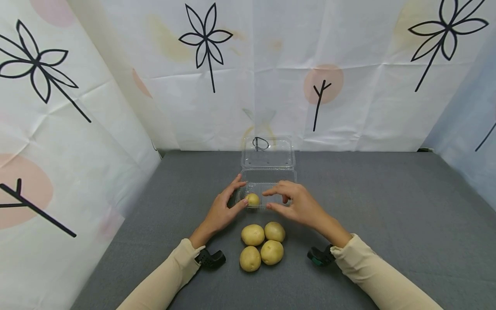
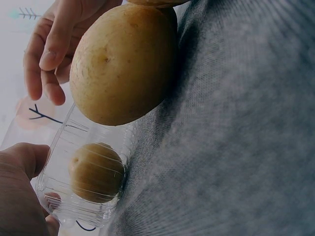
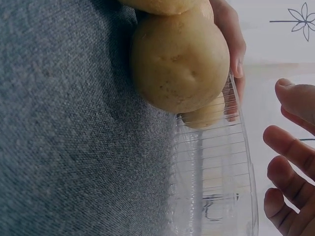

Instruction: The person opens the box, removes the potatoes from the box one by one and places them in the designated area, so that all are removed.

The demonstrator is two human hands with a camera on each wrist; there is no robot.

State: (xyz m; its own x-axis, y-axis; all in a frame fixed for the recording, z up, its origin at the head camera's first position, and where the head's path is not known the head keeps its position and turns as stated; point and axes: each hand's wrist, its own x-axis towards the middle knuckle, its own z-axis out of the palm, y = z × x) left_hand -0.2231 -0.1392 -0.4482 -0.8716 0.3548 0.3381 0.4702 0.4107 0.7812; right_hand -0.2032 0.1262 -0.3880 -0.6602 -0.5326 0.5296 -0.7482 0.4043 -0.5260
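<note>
A clear plastic clamshell container (image 1: 267,176) stands with its lid raised at the back. One potato (image 1: 253,199) lies inside, at the near left corner. My left hand (image 1: 224,206) holds the container's left end, thumb at the near rim and fingers round the side. Over the right part of the container hovers my right hand (image 1: 298,204), fingers apart and lightly bent, with nothing between them. In the right wrist view its fingers (image 3: 290,182) are away from the rim. Several potatoes (image 1: 253,235) sit grouped on the table in front of the container.
Grey cloth covers the table (image 1: 348,185). Behind it hangs a white backdrop (image 1: 271,64) with printed flowers and circles. A black device is strapped at the left wrist (image 1: 210,259) and another at the right wrist (image 1: 321,255).
</note>
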